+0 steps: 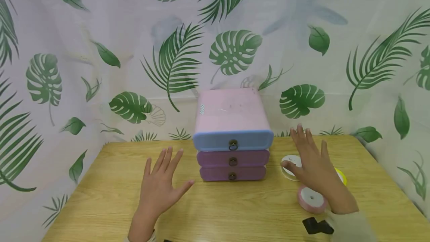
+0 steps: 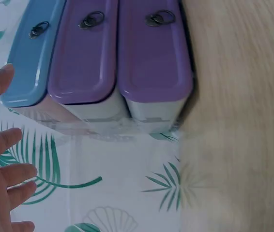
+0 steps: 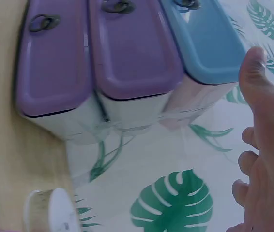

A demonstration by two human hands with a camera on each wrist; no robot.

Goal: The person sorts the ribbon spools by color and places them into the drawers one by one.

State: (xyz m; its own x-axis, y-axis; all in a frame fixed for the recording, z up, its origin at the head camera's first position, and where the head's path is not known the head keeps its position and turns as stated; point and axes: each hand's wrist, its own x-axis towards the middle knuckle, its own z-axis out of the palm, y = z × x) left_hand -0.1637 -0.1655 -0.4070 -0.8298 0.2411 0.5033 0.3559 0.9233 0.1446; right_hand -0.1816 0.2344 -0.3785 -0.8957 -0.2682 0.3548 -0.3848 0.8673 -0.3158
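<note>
Backdrop: white sheeting [image 1: 272, 53] fills the rear and wraps round both sides of the table. Print is green — monstera leaves [image 1: 235, 51], feathery palm fronds [image 1: 176, 59], single pointed leaves, and grass tufts [image 1: 180, 134] near the bottom. One pale shell outline [image 1: 156, 115] noted at lower left of centre; blurred blue-grey shapes higher up. Soft folds run down the sheeting at left; a faint horizontal crease crosses it. Table [image 1: 111, 182]: light yellow-brown wood grain, back edge close to the sheeting. Light is soft and diffuse — slight lavender cast at upper left.
</note>
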